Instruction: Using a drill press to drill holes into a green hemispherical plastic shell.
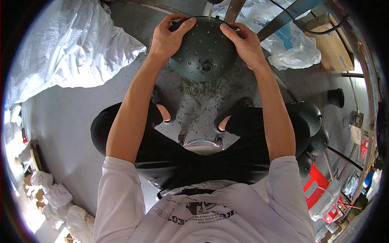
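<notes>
A dark green, dome-shaped plastic bowl [204,50], dotted with small holes and one larger ringed opening, is held out in front of me with its rounded side up. On its left rim lies my left hand [170,38], thumb over the top and fingers curled around the edge. Gripping the right side in the same way is my right hand [247,44]. A thin metal bit [210,15] comes down at the far edge of the dome; whether it touches the plastic I cannot tell.
Dark green shavings [202,91] litter the floor between my feet. Several similar domes [310,117] stand by my right knee. A white woven sack [77,48] fills the far left. Clear plastic bags [293,50], a cardboard box [334,48] and a black pot [336,97] are at right.
</notes>
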`<move>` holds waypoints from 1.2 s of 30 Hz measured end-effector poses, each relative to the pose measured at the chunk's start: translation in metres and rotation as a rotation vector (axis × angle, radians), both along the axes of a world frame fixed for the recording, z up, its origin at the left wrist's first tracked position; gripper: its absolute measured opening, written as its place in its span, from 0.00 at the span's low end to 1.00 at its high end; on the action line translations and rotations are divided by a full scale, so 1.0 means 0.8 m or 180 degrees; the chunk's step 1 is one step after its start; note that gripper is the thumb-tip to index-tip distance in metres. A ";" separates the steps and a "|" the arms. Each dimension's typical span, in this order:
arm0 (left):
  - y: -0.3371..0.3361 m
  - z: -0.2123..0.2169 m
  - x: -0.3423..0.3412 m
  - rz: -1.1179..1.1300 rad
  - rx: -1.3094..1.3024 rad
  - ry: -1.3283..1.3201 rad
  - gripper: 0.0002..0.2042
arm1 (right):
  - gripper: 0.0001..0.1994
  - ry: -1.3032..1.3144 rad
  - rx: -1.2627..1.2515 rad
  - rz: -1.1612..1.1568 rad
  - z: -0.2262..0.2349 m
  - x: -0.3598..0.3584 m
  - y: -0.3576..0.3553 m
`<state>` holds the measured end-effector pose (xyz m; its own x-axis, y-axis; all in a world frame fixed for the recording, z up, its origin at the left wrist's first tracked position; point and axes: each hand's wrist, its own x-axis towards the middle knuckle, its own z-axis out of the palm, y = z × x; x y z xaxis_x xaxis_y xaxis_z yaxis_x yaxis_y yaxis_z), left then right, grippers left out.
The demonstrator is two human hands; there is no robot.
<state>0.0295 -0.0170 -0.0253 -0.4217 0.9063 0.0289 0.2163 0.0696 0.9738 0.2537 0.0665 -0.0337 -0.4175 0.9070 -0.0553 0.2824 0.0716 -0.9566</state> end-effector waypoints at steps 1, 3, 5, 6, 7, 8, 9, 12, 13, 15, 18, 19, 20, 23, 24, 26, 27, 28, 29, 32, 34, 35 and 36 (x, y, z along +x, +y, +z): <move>0.001 0.000 0.000 0.0031 0.0005 0.0040 0.28 | 0.36 0.0007 -0.0017 0.0004 0.001 0.000 -0.001; 0.000 0.001 -0.001 0.0065 0.0007 0.0082 0.28 | 0.36 -0.0002 -0.0018 0.0003 0.003 -0.002 -0.002; -0.002 0.011 0.005 0.0031 -0.0191 -0.0047 0.23 | 0.36 -0.0021 -0.0013 -0.0015 0.000 -0.001 0.000; 0.000 0.012 0.006 0.0024 -0.0191 -0.0050 0.23 | 0.36 -0.0008 0.0008 -0.0062 -0.002 0.000 0.000; -0.001 0.012 0.005 0.0034 -0.0164 -0.0034 0.23 | 0.36 0.0013 0.0026 -0.0095 0.000 -0.004 -0.003; -0.002 0.013 0.004 0.0044 -0.0138 -0.0018 0.23 | 0.36 0.0018 0.0023 -0.0086 0.003 -0.006 -0.005; -0.004 0.014 0.003 0.0052 -0.0142 -0.0012 0.23 | 0.36 0.0029 -0.0052 -0.0113 0.005 -0.008 -0.008; -0.002 0.016 0.008 0.0017 -0.0148 -0.0083 0.23 | 0.36 0.0013 -0.0137 -0.0268 0.003 -0.008 -0.008; -0.001 0.015 0.007 0.0041 -0.0074 -0.0076 0.24 | 0.36 0.0013 -0.0158 -0.0363 0.004 -0.011 -0.009; 0.000 0.012 0.004 0.0068 -0.0005 -0.0067 0.24 | 0.36 0.0018 -0.0182 -0.0414 0.005 -0.015 -0.012; 0.002 0.010 0.005 0.0107 -0.0018 -0.0081 0.24 | 0.36 -0.0002 -0.0182 -0.0514 0.004 -0.015 -0.011; 0.001 0.013 0.008 0.0112 -0.0047 -0.0180 0.24 | 0.35 -0.0013 -0.0171 -0.0553 0.005 -0.016 -0.011; 0.000 0.015 0.010 0.0117 -0.0075 -0.0279 0.24 | 0.35 -0.0010 -0.0173 -0.0552 0.005 -0.016 -0.011; 0.000 0.016 0.009 0.0103 -0.0046 -0.0299 0.24 | 0.34 -0.0004 -0.0180 -0.0621 0.004 -0.020 -0.011; 0.000 0.016 0.009 0.0104 -0.0046 -0.0298 0.24 | 0.33 0.0035 -0.0159 -0.0696 0.004 -0.022 -0.012; 0.000 0.019 0.012 0.0136 -0.0105 -0.0422 0.24 | 0.31 0.0074 -0.0134 -0.0769 0.003 -0.024 -0.012; 0.001 0.018 0.012 0.0138 -0.0102 -0.0422 0.24 | 0.30 0.0095 -0.0175 -0.0836 0.003 -0.024 -0.012; 0.002 0.018 0.012 0.0143 -0.0139 -0.0394 0.23 | 0.29 0.0116 -0.0216 -0.0903 0.002 -0.024 -0.011; 0.003 0.018 0.011 0.0148 -0.0176 -0.0367 0.23 | 0.29 0.0117 -0.0212 -0.0899 0.002 -0.025 -0.011; 0.003 0.019 0.011 0.0166 -0.0159 -0.0381 0.23 | 0.27 0.0201 -0.0259 -0.0940 -0.003 -0.026 -0.009; 0.004 0.018 0.011 0.0185 -0.0122 -0.0330 0.23 | 0.26 0.0136 -0.0173 -0.0954 -0.005 -0.027 -0.006; 0.005 0.016 0.010 0.0204 -0.0085 -0.0276 0.23 | 0.26 0.0133 -0.0173 -0.0951 -0.006 -0.028 -0.005; 0.005 0.015 0.010 0.0207 -0.0085 -0.0278 0.23 | 0.25 0.0200 -0.0214 -0.1011 -0.007 -0.028 -0.005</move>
